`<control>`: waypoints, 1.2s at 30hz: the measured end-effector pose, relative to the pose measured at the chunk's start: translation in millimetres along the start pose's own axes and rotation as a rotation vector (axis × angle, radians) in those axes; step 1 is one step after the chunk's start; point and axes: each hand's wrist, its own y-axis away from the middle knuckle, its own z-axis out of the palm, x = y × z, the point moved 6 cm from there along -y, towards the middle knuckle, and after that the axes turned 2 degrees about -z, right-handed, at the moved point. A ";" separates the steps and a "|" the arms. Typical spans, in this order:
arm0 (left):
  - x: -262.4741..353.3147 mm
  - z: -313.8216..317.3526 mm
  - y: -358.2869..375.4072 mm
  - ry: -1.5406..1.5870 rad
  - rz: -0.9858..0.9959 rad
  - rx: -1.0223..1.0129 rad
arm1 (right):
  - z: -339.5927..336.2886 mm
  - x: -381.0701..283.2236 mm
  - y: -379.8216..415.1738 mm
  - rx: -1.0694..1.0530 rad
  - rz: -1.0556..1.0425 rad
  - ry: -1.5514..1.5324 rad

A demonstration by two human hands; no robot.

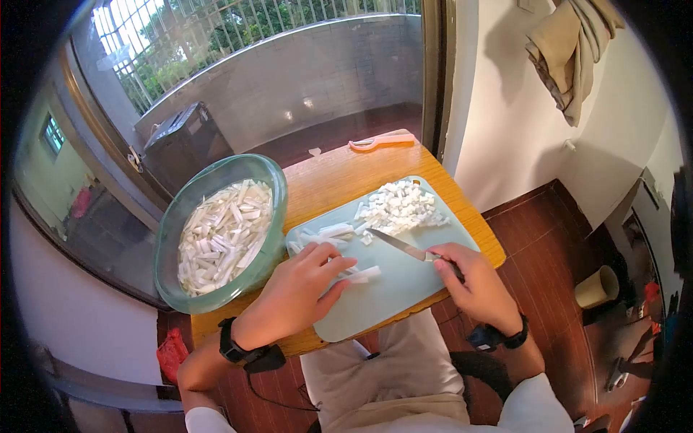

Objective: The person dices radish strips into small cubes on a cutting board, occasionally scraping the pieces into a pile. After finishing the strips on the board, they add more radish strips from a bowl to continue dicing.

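My right hand (473, 283) is closed around the handle of a small knife (397, 244). Its blade points up and left over the light-blue cutting board (390, 303). My left hand (303, 281) rests on the left part of the board, its fingers curled on white vegetable strips (364, 275) that stick out past the fingertips. More white strips (333, 231) lie just above that hand. A pile of small white cubes (401, 206) covers the far end of the board, beyond the blade tip. The palm side of my left hand is hidden.
A green translucent basin (278, 238) full of cut white strips (225, 234) stands at the left on the wooden table (310, 180). An orange peeler (382, 142) lies at the table's far edge. On the floor are a red plastic bag (172, 353) and a beige bin (598, 287).
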 end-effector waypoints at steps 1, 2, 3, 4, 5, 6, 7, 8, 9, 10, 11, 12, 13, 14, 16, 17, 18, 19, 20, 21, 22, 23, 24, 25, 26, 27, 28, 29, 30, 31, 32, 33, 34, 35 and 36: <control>0.3 -3.1 -0.5 -0.013 0.016 0.013 | 1.1 0.8 0.2 0.002 0.005 -0.010; 0.5 -5.0 -0.1 -0.026 0.031 0.026 | 0.9 1.8 -0.5 0.001 0.011 -0.001; -1.8 -2.3 1.6 -0.025 0.028 0.018 | 0.6 3.6 -1.1 -0.002 0.017 0.010; -5.9 1.4 3.5 -0.002 0.016 0.023 | 1.1 4.8 -1.5 -0.006 0.002 0.034; -9.1 4.2 4.5 0.023 0.003 0.029 | 0.7 4.8 -2.0 -0.008 0.006 0.033; -10.4 6.1 4.4 0.027 0.003 0.028 | 0.3 4.4 -2.5 -0.023 0.021 0.040; -12.3 6.9 3.7 0.052 -0.007 0.036 | 0.8 3.8 -2.7 -0.039 0.034 0.048; -13.5 7.7 3.6 0.078 -0.019 0.045 | 1.8 3.5 -2.6 -0.042 0.036 0.053; -13.7 9.2 3.4 0.084 -0.019 0.050 | 2.2 3.8 -3.1 -0.033 0.023 0.063; -13.1 10.3 3.1 0.100 -0.008 0.060 | 2.3 3.7 -3.1 -0.023 0.009 0.073; -12.5 11.1 2.8 0.114 0.004 0.067 | 3.9 2.7 -2.1 -0.023 0.013 0.078; -13.5 12.9 1.5 0.122 0.008 0.071 | 3.8 0.3 -2.5 -0.007 0.011 0.079; -14.4 15.3 1.4 0.124 0.019 0.087 | 3.5 -1.3 -2.9 0.004 0.009 0.081; -13.7 18.2 2.8 0.130 0.028 0.098 | 3.9 -1.0 -2.9 -0.005 0.017 0.090; -11.3 19.9 4.0 0.161 0.018 0.116 | 2.6 0.2 -4.3 -0.002 0.021 0.073; -10.6 17.8 2.6 0.170 0.017 0.134 | 2.7 0.9 -4.6 -0.005 0.023 0.080; -8.6 16.1 2.4 0.175 0.018 0.135 | 3.3 1.4 -4.2 -0.002 0.028 0.067; -6.0 12.8 2.2 0.144 0.027 0.144 | 3.3 2.4 -4.1 0.002 0.031 0.052; -4.4 10.6 2.2 0.113 0.036 0.153 | 3.0 3.6 -4.3 0.004 0.032 0.052; -4.8 10.8 2.6 0.113 0.036 0.150 | 3.0 3.2 -4.6 0.010 0.007 0.067; -3.8 11.4 2.9 0.094 0.075 0.143 | 3.2 2.3 -4.9 0.017 -0.020 0.081; -2.4 11.0 3.2 0.073 0.113 0.137 | 3.8 2.5 -5.0 0.020 -0.022 0.078; -1.5 10.9 3.2 0.069 0.113 0.135 | 4.3 4.2 -4.8 0.020 -0.004 0.053; 1.0 11.0 3.1 0.074 0.121 0.149 | 5.3 6.2 -4.6 0.021 0.014 0.029; 2.5 10.6 2.9 0.080 0.130 0.163 | 5.6 7.2 -4.5 0.023 0.013 0.026; 1.9 10.9 2.9 0.077 0.131 0.160 | 5.2 6.9 -4.4 0.029 -0.013 0.033; 0.3 12.3 2.3 0.075 0.127 0.141 | 5.1 6.1 -4.4 0.036 -0.038 0.040; -0.9 13.3 1.6 0.073 0.124 0.120 | 5.2 6.3 -4.4 0.041 -0.037 0.039; -0.6 12.2 1.7 0.071 0.127 0.118 | 5.1 5.8 -4.4 0.043 -0.046 0.046; -1.0 11.7 1.5 0.070 0.101 0.091 | 5.0 5.4 -4.5 0.045 -0.054 0.053; -1.1 11.7 1.6 0.069 0.076 0.065 | 5.1 6.0 -4.4 0.047 -0.054 0.052; 1.2 10.8 1.7 0.068 0.077 0.063 | 5.2 6.1 -4.3 0.051 -0.065 0.063; 3.4 8.4 1.9 0.023 0.069 0.096 | 5.2 6.0 -4.2 0.054 -0.075 0.073; 4.8 6.5 2.2 -0.022 0.062 0.129 | 4.9 6.0 -4.2 0.057 -0.074 0.072; 4.8 6.3 2.6 -0.024 0.065 0.127 | 5.1 5.7 -4.4 0.051 -0.073 0.061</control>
